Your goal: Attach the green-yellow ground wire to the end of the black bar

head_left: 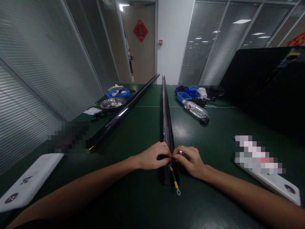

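Note:
A long black rail (167,117) runs away from me down the middle of the green table. At its near end my left hand (156,156) and my right hand (190,160) meet, fingertips pinched together over the rail. Whatever small part lies between the fingertips is hidden. My right hand wears a ring. Just below the fingers, a short green and yellow grounding wire (174,176) extends toward me, ending in a metal ring terminal (178,191). A second long black rail (124,111) lies slantwise to the left, apart from both hands.
At left are a metal dish (113,103) and a blue tray (118,93) with small parts. Blue bins (184,97), a plastic bottle (196,109) and a big black panel (264,89) are at right. White flat objects (30,181) flank my arms, including one right (274,181).

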`<state>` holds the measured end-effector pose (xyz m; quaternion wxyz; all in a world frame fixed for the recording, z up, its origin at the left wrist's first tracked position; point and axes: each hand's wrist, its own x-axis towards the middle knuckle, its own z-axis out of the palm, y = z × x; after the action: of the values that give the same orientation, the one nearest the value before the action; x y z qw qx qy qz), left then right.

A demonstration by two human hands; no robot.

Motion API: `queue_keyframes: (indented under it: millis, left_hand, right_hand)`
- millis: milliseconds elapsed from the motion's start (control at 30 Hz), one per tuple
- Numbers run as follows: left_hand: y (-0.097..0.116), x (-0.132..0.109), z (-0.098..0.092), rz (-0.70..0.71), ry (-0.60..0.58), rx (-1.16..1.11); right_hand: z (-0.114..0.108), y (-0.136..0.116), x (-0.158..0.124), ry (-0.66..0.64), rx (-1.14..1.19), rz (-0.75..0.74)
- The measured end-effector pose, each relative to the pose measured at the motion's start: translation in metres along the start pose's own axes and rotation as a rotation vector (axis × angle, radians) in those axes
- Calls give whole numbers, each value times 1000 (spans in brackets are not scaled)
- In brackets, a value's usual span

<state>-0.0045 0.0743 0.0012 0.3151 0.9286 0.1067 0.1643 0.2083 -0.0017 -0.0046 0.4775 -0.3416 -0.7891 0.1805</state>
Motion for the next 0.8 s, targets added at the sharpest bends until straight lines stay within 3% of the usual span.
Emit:
queue_keyframes:
  millis: [800]
  left_hand:
    - [2,-1,0,43,23,0]
  right_hand:
    - [1,4,-2,-15,22,-6]
